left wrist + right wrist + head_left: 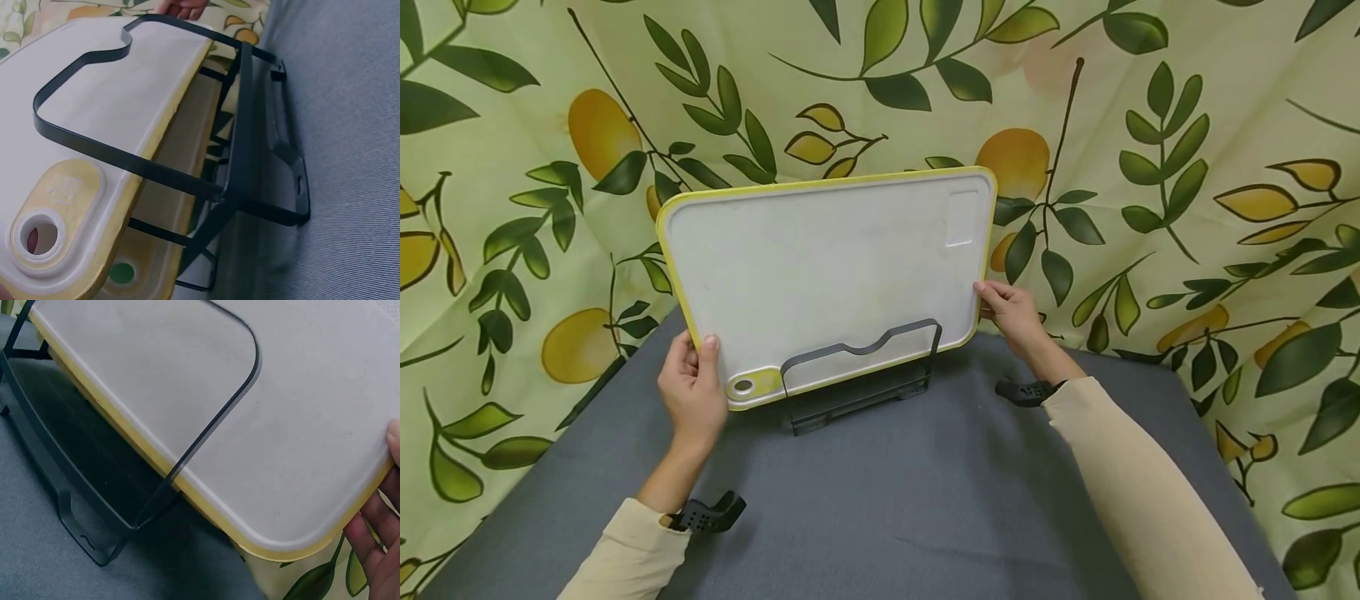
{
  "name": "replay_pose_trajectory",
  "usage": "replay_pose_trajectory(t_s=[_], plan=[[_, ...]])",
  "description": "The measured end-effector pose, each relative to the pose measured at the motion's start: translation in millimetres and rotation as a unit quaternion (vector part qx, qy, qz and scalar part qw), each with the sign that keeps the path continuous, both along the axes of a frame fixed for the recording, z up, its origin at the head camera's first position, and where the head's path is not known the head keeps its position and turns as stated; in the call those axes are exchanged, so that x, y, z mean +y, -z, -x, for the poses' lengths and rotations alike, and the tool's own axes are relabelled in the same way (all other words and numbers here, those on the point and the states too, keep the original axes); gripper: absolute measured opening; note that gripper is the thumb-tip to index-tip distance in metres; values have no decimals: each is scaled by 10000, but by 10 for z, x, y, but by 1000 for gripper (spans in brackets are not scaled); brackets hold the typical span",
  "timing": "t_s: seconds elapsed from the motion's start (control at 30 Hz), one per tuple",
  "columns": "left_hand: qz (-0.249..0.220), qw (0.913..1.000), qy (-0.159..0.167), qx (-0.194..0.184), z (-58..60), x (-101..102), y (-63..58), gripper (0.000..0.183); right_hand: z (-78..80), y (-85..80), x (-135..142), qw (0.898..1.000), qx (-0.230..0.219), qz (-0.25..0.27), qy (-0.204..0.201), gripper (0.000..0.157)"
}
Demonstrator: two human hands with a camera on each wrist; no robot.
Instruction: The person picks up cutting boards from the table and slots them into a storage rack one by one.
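A white cutting board with a yellow rim stands tilted in a black metal rack, behind the rack's curved front bar. Its lower edge is above the rack's base. With thumb in front and fingers behind, my left hand grips the lower left edge, near the yellow corner with a round hole. My right hand pinches the right edge; in the right wrist view its fingers reach behind the board. A second yellow-rimmed board sits behind the first in the rack, mostly hidden by it.
The rack stands on a grey cloth-covered table. Behind and at both sides hangs a curtain with leaves and orange fruit. Black bands are worn on both wrists below the cream sleeves.
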State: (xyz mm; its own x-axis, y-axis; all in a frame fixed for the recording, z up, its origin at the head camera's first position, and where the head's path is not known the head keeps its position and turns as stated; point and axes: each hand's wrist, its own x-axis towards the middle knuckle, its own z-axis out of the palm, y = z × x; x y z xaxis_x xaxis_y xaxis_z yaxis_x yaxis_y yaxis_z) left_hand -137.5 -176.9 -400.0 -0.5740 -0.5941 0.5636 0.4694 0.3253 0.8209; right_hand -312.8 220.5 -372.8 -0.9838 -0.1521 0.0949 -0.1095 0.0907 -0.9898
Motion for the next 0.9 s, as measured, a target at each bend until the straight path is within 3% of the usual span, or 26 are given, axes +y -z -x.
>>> replay_pose_trajectory(t_s=[0.27,0.5,0.77,0.9], plan=[[-86,9999,131,36,-29,-7,81,28,-27,93,-39,9999,-113,-44,19,50],[-56,9998,73,-196,-55,-1,189,26,-48,264,-23,9994,-61,-297,184,54],[-209,9995,151,-184,-21,-14,283,25,-92,333,-20,9992,10,-294,289,53],[-375,9984,319,-290,9,-14,306,17,-111,351,1,9989,93,-236,387,52]])
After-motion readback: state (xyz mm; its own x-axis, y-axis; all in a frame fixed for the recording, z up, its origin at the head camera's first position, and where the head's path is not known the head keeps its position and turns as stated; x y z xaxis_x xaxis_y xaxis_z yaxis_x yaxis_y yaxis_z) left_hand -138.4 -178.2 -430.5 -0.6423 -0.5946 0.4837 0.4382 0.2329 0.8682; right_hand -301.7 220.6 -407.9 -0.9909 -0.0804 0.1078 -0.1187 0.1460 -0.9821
